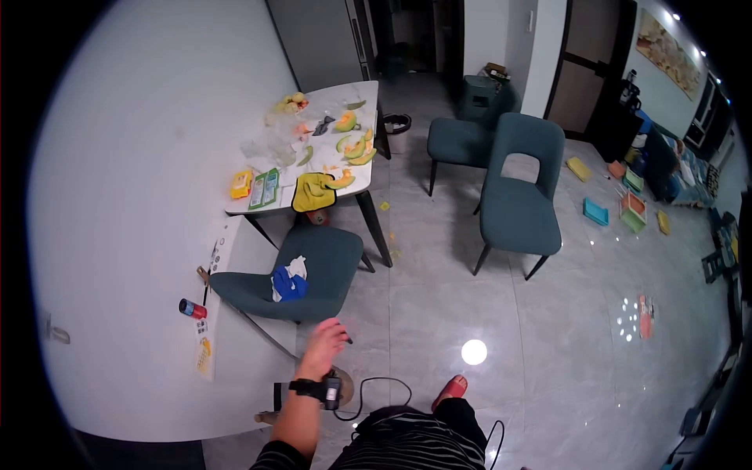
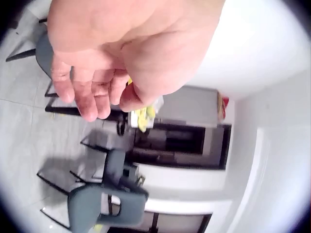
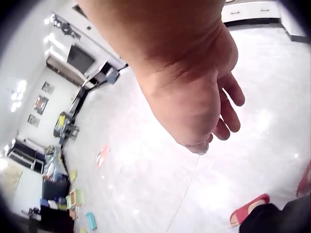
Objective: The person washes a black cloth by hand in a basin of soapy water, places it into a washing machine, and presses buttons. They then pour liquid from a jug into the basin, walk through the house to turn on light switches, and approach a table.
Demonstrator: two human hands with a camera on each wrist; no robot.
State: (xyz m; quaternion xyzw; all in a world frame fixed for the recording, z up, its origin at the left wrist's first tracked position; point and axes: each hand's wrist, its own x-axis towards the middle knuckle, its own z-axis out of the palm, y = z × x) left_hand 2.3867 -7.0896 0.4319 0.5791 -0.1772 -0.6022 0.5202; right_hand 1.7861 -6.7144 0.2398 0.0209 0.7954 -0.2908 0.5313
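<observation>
In the head view the left hand (image 1: 325,345) hangs in the air in front of the near chair (image 1: 313,270), on whose seat a blue and white cloth (image 1: 290,282) lies. Its fingers are loosely bent and hold nothing in the left wrist view, where the hand (image 2: 116,58) fills the top. The right hand (image 3: 199,102), seen only in the right wrist view, hangs over the floor with relaxed, slightly bent fingers and nothing in them.
A table (image 1: 333,94) at the left bears melon pieces (image 1: 356,149), plastic bags and a yellow cloth (image 1: 313,192). Two more chairs (image 1: 521,211) stand right of it, near a bin (image 1: 398,135). Baskets (image 1: 633,211) lie on the far right floor. A cable (image 1: 388,379) runs near the person's legs.
</observation>
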